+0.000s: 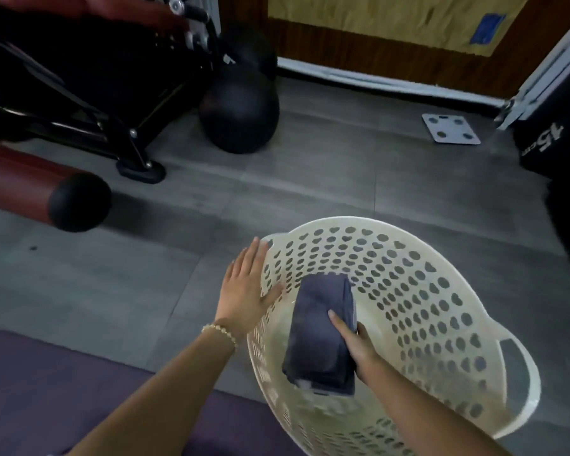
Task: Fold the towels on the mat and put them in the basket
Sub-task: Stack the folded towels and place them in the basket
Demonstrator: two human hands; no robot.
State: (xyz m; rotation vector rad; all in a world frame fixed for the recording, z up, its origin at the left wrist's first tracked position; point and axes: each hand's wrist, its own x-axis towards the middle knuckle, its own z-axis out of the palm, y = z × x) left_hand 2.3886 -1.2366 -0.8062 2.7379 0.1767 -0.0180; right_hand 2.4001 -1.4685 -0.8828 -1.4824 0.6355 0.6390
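grey tiled floor. left hand (244,287) flat, fingers spread against basket (448,291) rim, steadying it; right hand (359,350) fingers clamped on folded towel (319,327), lowering inside.

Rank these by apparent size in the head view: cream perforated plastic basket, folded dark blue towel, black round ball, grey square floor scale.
1. Cream perforated plastic basket
2. Black round ball and folded dark blue towel: alike; the towel is nearer, so unranked.
3. Grey square floor scale, farthest away

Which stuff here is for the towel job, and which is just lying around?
For the job: folded blue towel, white basket, purple mat, right hand holding the towel, left hand flat against the basket.

Lying about: black balls, scale, exercise bench.
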